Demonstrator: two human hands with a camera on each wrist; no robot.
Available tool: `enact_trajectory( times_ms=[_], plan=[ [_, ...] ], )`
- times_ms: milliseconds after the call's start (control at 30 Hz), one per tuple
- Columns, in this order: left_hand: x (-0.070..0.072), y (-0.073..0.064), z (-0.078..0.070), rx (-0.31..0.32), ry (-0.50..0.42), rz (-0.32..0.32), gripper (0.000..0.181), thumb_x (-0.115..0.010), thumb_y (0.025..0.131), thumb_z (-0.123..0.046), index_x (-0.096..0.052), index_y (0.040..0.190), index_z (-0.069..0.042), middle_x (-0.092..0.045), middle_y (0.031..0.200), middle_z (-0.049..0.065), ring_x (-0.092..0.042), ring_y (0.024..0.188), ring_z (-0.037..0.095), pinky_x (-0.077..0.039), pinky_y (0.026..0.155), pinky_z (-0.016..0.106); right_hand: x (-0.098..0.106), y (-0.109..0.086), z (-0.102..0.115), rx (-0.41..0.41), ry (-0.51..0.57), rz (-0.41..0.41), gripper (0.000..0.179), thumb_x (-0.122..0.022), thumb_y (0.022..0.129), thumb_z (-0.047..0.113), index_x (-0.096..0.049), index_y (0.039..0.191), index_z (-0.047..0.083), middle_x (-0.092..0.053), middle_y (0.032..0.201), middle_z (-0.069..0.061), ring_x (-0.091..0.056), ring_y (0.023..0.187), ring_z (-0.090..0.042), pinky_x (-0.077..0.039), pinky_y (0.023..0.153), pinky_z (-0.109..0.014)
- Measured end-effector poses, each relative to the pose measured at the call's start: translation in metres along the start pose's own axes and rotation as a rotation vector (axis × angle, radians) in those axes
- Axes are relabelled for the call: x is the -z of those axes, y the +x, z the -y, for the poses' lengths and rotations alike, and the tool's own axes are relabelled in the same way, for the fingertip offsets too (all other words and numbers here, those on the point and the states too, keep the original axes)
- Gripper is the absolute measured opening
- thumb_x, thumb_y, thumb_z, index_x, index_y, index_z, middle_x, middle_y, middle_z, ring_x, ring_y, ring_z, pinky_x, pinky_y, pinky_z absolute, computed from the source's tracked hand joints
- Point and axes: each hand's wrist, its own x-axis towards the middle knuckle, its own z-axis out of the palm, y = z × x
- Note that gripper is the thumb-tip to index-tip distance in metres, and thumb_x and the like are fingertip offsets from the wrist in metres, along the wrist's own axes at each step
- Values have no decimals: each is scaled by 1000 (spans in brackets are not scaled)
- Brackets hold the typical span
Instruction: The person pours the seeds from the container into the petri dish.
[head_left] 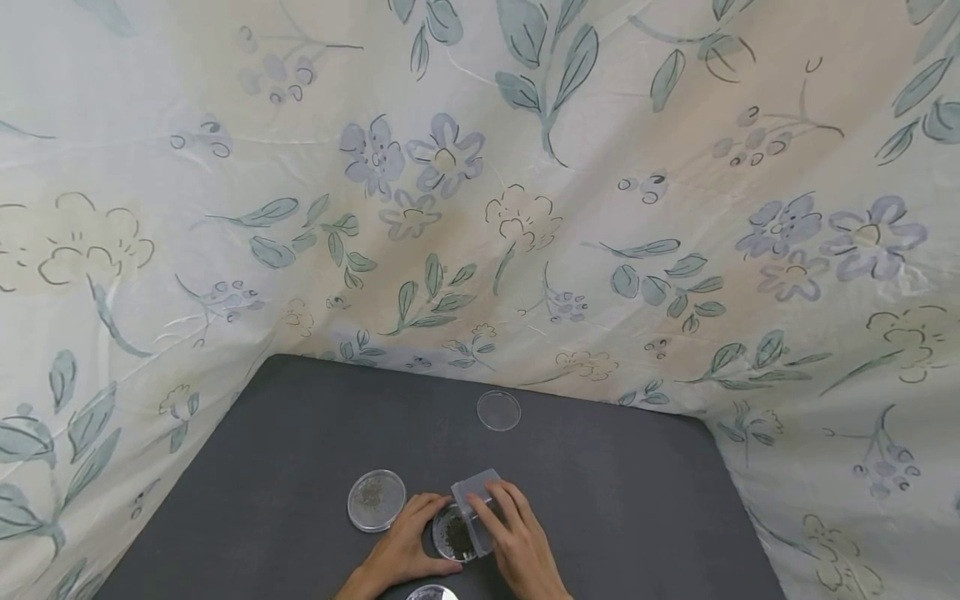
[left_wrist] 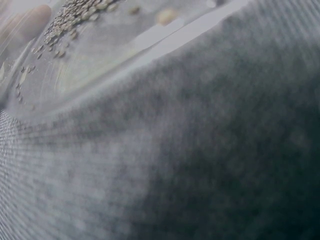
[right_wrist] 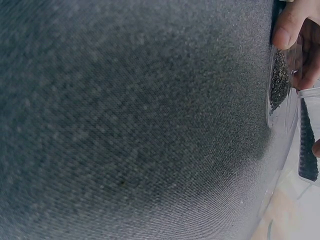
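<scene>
My left hand (head_left: 405,543) grips a clear petri dish (head_left: 442,533) by its sides, thumb at the near rim and fingers at the far one. Small dark seeds (head_left: 457,537) lie heaped in it; the left wrist view shows the seeds (left_wrist: 75,17) up close, blurred. In my right hand (head_left: 522,542) is a clear rectangular plastic box (head_left: 472,490), held tilted on its edge over the right part of the dish. Dark grainy material (right_wrist: 308,145) shows inside the box in the right wrist view.
Left of my hands stands another petri dish (head_left: 377,500) with a thin scatter of grains. A round clear lid (head_left: 498,411) lies farther back on the dark table (head_left: 600,492). Another clear dish (head_left: 432,593) is cut off at the bottom edge. Floral cloth (head_left: 465,208) hangs around the table.
</scene>
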Motion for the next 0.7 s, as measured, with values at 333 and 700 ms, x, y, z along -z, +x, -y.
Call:
enact_trajectory(
  times_ms=[333, 700],
  plan=[
    [1, 1, -1, 18, 7, 24, 90, -91, 63, -63, -66, 132, -10, -65, 121, -5, -59, 106, 7, -57, 90, 33, 1, 1, -1, 16, -8, -1, 77, -62, 65, -1, -64, 137, 27, -60, 134, -3, -53, 127, -22, -51, 93, -30],
    [1, 2, -2, 36, 1, 31, 90, -88, 65, -65, -66, 132, -9, -65, 122, -4, -59, 107, 8, -58, 91, 35, 1, 4, -3, 37, -30, -22, 65, -11, 103, 8, -65, 134, 27, -61, 133, -2, -53, 125, -21, -52, 90, -29]
  ],
)
